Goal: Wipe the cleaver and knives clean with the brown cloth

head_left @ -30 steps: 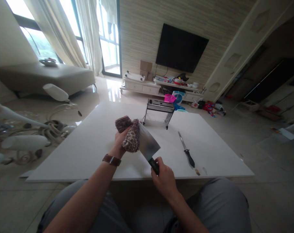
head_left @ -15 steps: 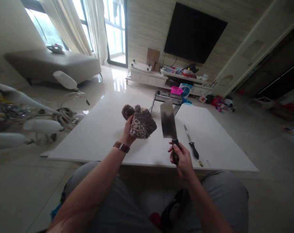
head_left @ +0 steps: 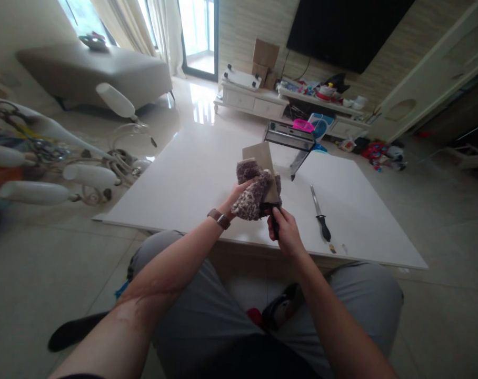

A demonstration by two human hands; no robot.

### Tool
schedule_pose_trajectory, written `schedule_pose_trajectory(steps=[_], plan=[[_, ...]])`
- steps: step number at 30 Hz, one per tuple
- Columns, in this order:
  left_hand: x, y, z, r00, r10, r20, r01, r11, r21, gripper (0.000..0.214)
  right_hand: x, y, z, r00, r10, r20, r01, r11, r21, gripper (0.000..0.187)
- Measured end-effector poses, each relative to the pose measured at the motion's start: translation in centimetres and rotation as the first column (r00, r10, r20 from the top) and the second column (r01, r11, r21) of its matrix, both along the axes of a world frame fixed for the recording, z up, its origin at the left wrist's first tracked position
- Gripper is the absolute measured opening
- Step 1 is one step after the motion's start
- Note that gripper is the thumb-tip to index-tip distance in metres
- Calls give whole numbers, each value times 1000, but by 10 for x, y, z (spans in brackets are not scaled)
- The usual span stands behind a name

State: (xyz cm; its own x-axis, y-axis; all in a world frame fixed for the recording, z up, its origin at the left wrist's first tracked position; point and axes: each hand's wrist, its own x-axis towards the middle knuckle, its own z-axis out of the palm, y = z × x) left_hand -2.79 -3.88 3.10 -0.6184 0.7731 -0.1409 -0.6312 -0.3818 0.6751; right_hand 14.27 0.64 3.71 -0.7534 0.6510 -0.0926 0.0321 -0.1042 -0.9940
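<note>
My right hand [head_left: 285,231] is closed round the black handle of a cleaver [head_left: 260,158], its broad blade pointing up and away from me. My left hand [head_left: 237,196] grips a shaggy brown and white cloth [head_left: 250,202]. The cloth is folded round the blade and touches it on both sides, covering part of it. Both hands are above the white table [head_left: 176,184]. To the right of my right hand, a sharpening steel [head_left: 320,215] with a black handle lies on the tabletop.
A metal-framed stand [head_left: 290,136] rises at the table's far side. Two small pieces [head_left: 332,248] lie by the near right edge. On the left are white lamp arms and tangled cables [head_left: 120,163]. Beyond stand a low white cabinet [head_left: 242,102] and a grey bench [head_left: 100,68].
Cloth and cleaver were apart; now my left hand has brought the cloth round the blade. The view has shifted, so the table sits a little higher and further right.
</note>
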Motion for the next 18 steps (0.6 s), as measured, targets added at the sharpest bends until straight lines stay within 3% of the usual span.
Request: schedule_pose_trajectory(steps=[3,7,12,18], plan=[[-7,-1,-1,997,36,-73,-37,999,-15,48,0,3,-5,999,33,40,-37,994,102,40],[-16,-7,5,963,187,-196,-204,977,-69,50,-5,10,-15,997,72,42,-77,990,118,35],[-24,-11,9,897,351,-270,-389,916,-100,49,-22,19,-45,1000,28,8,-29,987,155,33],[-27,-10,6,892,366,-264,-407,905,-120,49,-30,15,-77,998,-63,11,59,968,245,33]])
